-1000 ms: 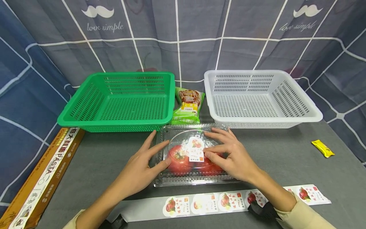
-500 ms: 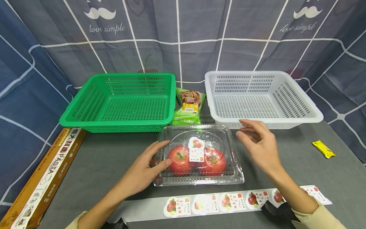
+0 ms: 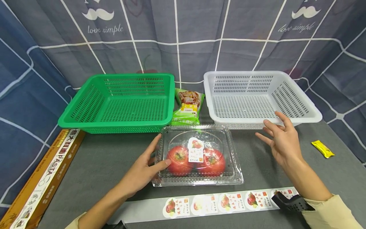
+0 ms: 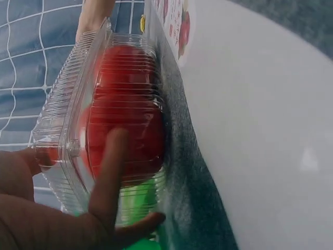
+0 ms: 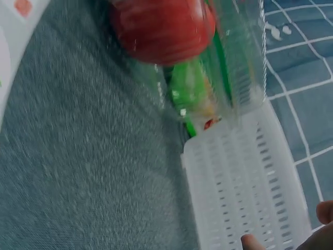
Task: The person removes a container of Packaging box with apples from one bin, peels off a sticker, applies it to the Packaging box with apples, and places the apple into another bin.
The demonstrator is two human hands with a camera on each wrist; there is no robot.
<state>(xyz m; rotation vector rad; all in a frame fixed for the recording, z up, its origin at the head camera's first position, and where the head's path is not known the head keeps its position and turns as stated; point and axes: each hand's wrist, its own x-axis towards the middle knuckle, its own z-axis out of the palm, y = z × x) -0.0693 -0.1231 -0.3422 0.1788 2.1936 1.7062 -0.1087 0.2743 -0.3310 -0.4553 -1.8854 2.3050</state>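
A clear plastic clamshell container (image 3: 228, 143) holding red tomatoes (image 3: 212, 161) lies in the middle of the grey table. On its lid is a white fruit-print label (image 3: 195, 149). My left hand (image 3: 141, 171) rests on the container's left end, thumb over the lid. In the left wrist view, its extended fingers (image 4: 112, 177) lie spread along the ribbed side. My right hand (image 3: 284, 144) is apart from the container, raised before the white basket, fingers spread and holding nothing. Below the container stretches a strip of fruit-print labels (image 3: 217, 203) on white backing, its right end partly hidden by the right wrist.
Behind stand a green basket (image 3: 114, 122) and a white basket (image 3: 266, 120), with a green food packet (image 3: 187, 106) between them. A long pasta box (image 3: 43, 178) lies along the left. A small yellow packet (image 3: 323, 149) sits at the right. A grey checked curtain (image 3: 197, 25) surrounds the table.
My right hand has left the container's lid and moved right, opening its fingers. My left index finger has shifted from the lid to the back left edge. The container stays in place.
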